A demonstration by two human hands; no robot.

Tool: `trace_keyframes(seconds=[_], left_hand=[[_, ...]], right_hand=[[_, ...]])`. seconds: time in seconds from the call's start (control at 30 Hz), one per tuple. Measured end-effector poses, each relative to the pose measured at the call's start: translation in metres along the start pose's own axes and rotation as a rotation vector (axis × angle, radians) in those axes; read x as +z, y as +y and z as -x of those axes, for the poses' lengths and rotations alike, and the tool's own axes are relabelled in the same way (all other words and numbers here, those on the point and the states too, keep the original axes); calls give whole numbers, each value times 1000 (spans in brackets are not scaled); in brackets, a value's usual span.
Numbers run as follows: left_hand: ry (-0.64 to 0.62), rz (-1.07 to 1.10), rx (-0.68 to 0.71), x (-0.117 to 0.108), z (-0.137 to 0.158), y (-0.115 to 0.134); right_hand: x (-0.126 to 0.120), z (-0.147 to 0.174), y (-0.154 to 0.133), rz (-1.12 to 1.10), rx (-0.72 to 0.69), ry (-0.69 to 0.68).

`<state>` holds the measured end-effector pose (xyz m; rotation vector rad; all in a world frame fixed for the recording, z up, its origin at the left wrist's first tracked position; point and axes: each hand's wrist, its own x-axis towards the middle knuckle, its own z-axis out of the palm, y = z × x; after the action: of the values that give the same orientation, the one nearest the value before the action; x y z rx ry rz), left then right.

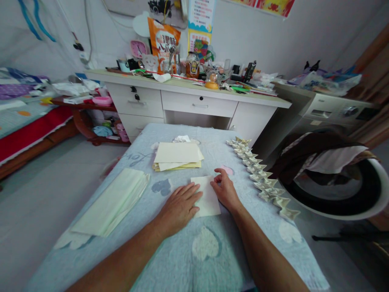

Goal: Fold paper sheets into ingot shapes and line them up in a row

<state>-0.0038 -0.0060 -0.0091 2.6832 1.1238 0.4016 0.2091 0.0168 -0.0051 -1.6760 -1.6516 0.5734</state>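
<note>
A small cream sheet of paper [207, 202] lies on the cloth-covered table in front of me. My left hand [181, 205] rests flat over its left edge with fingers stretched out. At the upper right edge of the sheet is my right hand [224, 187], its fingers bent and the thumb apart from the forefinger, with nothing visible between them. Beyond the hands sits a stack of cream and yellowish paper [178, 153]. To the left lies a long pile of pale folded paper [111, 205]. Folded paper boats [260, 176] form a row along the right side.
A pale blue cloth [206, 253] with heart patterns covers the table. Behind it stands a white desk [194, 97] crowded with jars and a snack bag [164, 42]. At the right is a washing machine [326, 113], its door open with clothes hanging out. A bed [30, 125] stands left.
</note>
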Motion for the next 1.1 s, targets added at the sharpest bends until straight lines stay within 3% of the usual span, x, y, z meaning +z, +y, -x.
trace_keyframes(seconds=[0.33,0.8,1.1], left_hand=[[-60,-2,-8,-3,0,4],[-36,-3,-6,-1,-1,5],[-81,-7,-3,2,0,3]], right_hand=[[4,-6,2,39,37,26],[5,-9,1,54,8,81],[-1,-7,3,358,46,-1]])
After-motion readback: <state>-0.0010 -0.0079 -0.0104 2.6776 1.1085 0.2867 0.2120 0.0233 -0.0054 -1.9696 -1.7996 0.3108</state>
